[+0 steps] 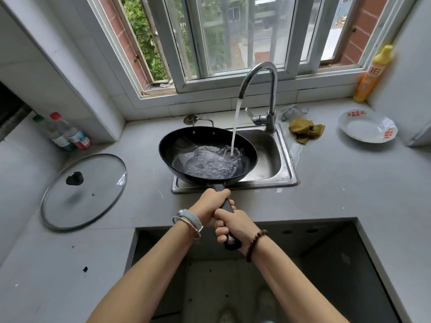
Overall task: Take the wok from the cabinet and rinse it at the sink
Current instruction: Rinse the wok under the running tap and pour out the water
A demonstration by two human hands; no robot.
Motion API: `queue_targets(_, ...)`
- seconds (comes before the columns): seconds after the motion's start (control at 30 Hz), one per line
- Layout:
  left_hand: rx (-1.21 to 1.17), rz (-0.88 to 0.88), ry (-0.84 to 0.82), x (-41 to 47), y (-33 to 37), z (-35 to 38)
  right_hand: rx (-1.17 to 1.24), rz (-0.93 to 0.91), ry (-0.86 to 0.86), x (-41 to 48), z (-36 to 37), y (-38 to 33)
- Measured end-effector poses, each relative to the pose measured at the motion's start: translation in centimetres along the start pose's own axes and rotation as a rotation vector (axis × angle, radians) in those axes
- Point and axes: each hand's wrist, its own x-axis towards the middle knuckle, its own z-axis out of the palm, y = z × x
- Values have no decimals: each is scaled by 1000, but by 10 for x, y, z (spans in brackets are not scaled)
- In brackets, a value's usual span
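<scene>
A black wok hangs over the left part of the steel sink, tilted slightly, with water pooled and rippling in its bowl. The chrome faucet runs a stream into the wok's right side. My left hand grips the dark handle close to the bowl. My right hand grips the same handle nearer its end, just behind the left hand.
A glass lid lies on the counter at left, with two bottles behind it. A yellow-green cloth, a white plate and a yellow detergent bottle sit at right. An open counter cutout gapes below my arms.
</scene>
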Motion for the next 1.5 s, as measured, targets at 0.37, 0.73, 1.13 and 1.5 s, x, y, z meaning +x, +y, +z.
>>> queue_targets(0.37, -66, -87, -59, 0, 7, 14, 11, 30, 49, -5, -2, -17)
queue_targets(0.73, 163, 33, 50, -4, 17, 8, 119, -27, -75, -9, -2, -12)
queue_targets(1.13, 340, 116, 224, -16, 48, -13, 352, 107, -389, 4, 12, -27)
queue_targets(1.5, 423, 136, 349, -19, 54, -37, 635, 242, -661, 20, 25, -27)
